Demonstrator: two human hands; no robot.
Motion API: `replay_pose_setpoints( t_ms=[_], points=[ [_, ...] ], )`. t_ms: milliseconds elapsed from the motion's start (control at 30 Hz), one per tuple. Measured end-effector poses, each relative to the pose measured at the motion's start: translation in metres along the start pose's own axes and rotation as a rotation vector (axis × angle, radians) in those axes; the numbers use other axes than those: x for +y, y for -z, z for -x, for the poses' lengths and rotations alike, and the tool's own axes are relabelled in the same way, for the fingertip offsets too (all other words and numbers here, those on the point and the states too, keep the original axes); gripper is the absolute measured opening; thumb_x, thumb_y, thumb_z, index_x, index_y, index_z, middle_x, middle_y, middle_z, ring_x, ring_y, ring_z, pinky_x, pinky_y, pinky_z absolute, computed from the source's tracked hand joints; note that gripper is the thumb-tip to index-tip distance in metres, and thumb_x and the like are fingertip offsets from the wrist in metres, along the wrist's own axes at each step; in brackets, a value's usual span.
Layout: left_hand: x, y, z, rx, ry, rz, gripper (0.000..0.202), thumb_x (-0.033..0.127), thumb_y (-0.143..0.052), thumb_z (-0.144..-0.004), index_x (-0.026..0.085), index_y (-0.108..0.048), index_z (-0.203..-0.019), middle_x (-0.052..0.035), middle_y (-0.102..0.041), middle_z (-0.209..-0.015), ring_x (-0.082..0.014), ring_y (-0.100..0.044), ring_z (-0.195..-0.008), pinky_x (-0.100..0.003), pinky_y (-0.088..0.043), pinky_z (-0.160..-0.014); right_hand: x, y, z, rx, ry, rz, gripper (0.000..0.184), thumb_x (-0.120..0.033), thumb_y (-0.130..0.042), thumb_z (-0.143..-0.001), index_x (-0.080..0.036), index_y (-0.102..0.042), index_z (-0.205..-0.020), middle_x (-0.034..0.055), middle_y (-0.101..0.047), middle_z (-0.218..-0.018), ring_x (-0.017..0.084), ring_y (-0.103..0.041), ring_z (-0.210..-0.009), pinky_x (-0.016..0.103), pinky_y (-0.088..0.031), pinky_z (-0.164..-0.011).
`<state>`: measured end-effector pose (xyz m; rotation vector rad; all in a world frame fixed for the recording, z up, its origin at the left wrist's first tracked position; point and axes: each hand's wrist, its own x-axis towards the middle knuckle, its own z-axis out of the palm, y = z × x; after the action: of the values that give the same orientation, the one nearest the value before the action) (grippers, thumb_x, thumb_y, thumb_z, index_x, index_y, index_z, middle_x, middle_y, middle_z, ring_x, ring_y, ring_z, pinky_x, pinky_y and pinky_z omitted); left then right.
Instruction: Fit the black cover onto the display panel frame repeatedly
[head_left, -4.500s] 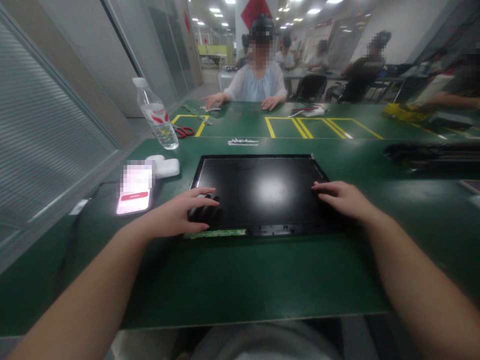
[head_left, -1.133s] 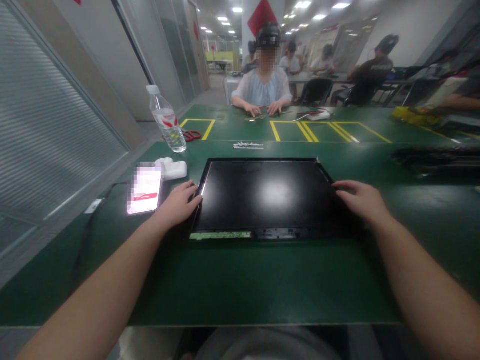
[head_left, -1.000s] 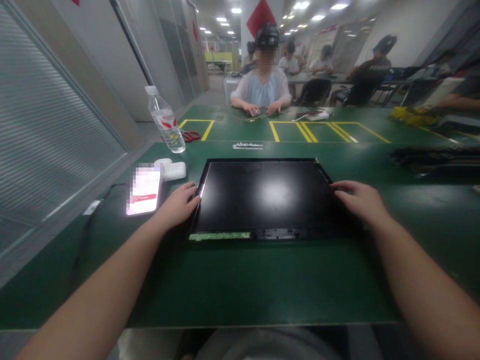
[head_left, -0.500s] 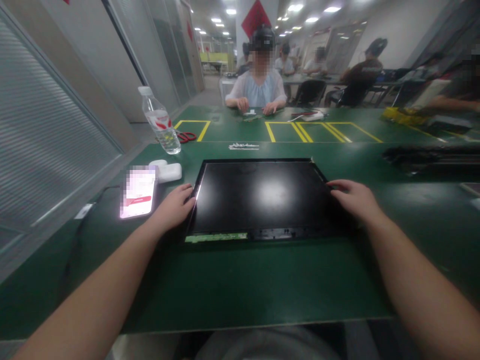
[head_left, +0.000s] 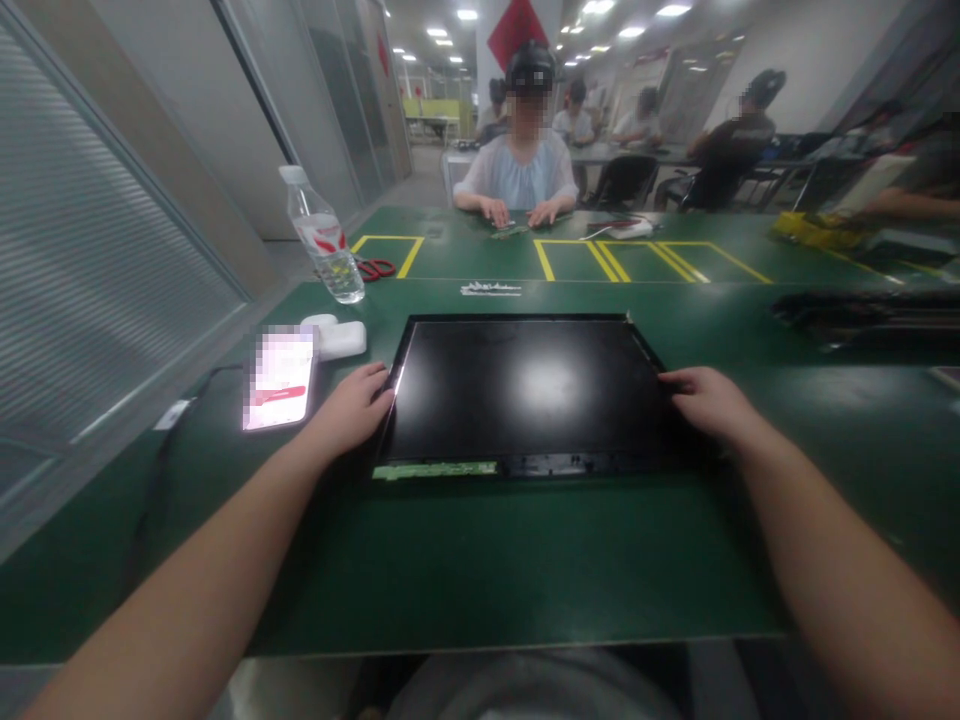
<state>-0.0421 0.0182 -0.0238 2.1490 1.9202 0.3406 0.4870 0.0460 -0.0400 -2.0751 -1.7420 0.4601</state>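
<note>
Looks like a wide, black, rectangular display panel [head_left: 495, 410], glossy-faced within a thin dark frame [head_left: 517, 318]. Lies flat and face up on the green bench [head_left: 517, 560], set back from the near edge, long sides running left to right. Bears a green strip [head_left: 435, 469] along the left part of the near side, beside a dark strip [head_left: 547, 464]. Reflects two pale patches of light, brightest right of centre.

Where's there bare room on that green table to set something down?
The widest bare patch of the green table lies between the black panel and the near edge. Another lies right of the right hand, nearer than the dark parts. It's crowded left of the panel, by the left hand, with the phone, white cases and bottle.
</note>
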Motion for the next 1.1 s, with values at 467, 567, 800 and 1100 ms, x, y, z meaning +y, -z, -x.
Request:
replay_pose_setpoints(
  t_ms=[467, 567, 800, 1100],
  points=[
    [0.002, -0.002, -0.001, 0.015, 0.027, -0.012, 0.06, 0.036, -0.043, -0.099, 0.004, -0.069, -0.143, -0.0233, -0.055, -0.163, -0.0393, -0.051, -0.151, -0.053, -0.036, -0.128, -0.024, -0.001, 0.008, 0.012, -0.125, 0.067, 0.061, 0.001, -0.062, -0.069, -0.012, -0.082, -0.125, 0.0182, -0.079, -0.122, 0.035, -0.076, -0.114, 0.045, -0.059, -0.104],
    [0.002, -0.002, -0.001, 0.027, 0.03, 0.005, 0.059, 0.036, -0.045, -0.098, 0.005, -0.07, -0.142, -0.0236, -0.056, -0.163, -0.0406, -0.052, -0.15, -0.054, -0.037, -0.128, -0.028, -0.001, 0.009, 0.034, -0.136, 0.084, 0.059, 0.002, -0.06, -0.07, -0.012, -0.083, -0.123, 0.0182, -0.079, -0.122, 0.036, -0.076, -0.116, 0.046, -0.059, -0.106],
    [-0.001, -0.004, -0.001, 0.032, 0.028, 0.027, 0.058, 0.036, -0.047, -0.097, 0.007, -0.07, -0.142, -0.0227, -0.057, -0.162, -0.0398, -0.051, -0.151, -0.054, -0.036, -0.128, -0.026, -0.005, 0.006, 0.074, -0.125, 0.08, 0.054, 0.003, -0.056, -0.07, -0.013, -0.084, -0.114, 0.0181, -0.08, -0.117, 0.035, -0.076, -0.116, 0.046, -0.058, -0.107],
    [-0.002, -0.004, -0.002, 0.04, 0.034, 0.052, 0.059, 0.037, -0.048, -0.096, 0.007, -0.071, -0.141, -0.0215, -0.058, -0.161, -0.0388, -0.052, -0.151, -0.051, -0.035, -0.129, -0.021, -0.003, 0.005, 0.054, -0.112, 0.063, 0.055, 0.0, -0.056, -0.07, -0.014, -0.084, -0.116, 0.0163, -0.081, -0.115, 0.033, -0.076, -0.113, 0.045, -0.059, -0.105]
  ],
)
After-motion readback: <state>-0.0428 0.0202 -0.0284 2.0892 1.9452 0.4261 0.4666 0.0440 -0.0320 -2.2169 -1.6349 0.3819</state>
